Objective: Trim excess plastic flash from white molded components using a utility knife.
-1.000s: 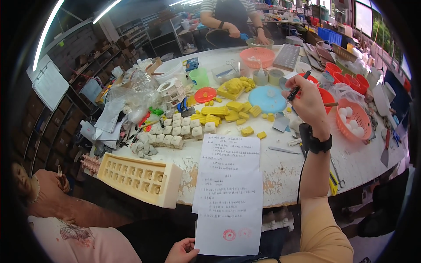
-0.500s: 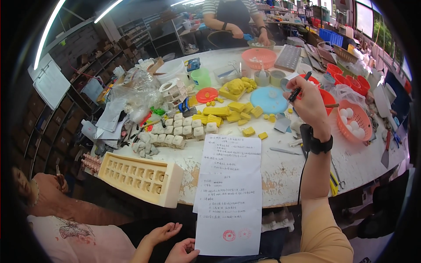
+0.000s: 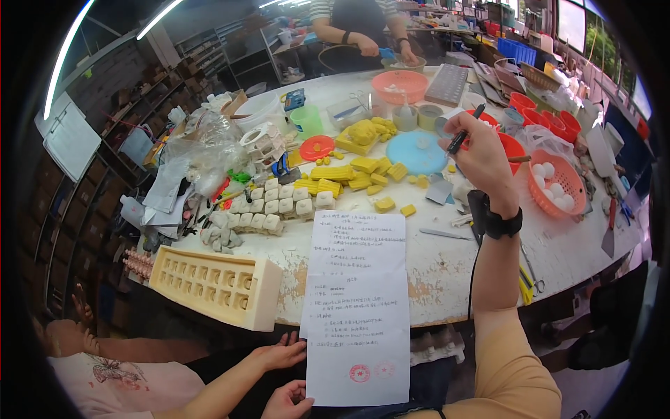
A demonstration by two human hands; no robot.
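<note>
My right hand (image 3: 481, 150) is raised over the right part of the table, its fingers closed around a black pen (image 3: 466, 130). My left hand (image 3: 286, 401), at the lower edge, has its fingers curled at the lower left edge of a handwritten white sheet (image 3: 358, 335) with two red stamps. Above it, another handwritten sheet (image 3: 361, 244) overlaps with it and lies on the table top. The lower sheet reaches past the table's near edge. Just above my left hand, a co-worker's open hand (image 3: 279, 354) touches or nearly touches the paper.
Left of the papers stand a cream mould (image 3: 216, 286) and rows of whitish blocks (image 3: 272, 202). Yellow clay pieces (image 3: 335, 174) and a blue disc (image 3: 417, 153) lie beyond. A pink basket (image 3: 556, 183) holds white balls. Another person (image 3: 359, 35) works across the table.
The view has shifted slightly, so the table and papers sit a little further left. The co-worker's hand has come up closer to the paper's edge. My right hand still holds the pen.
</note>
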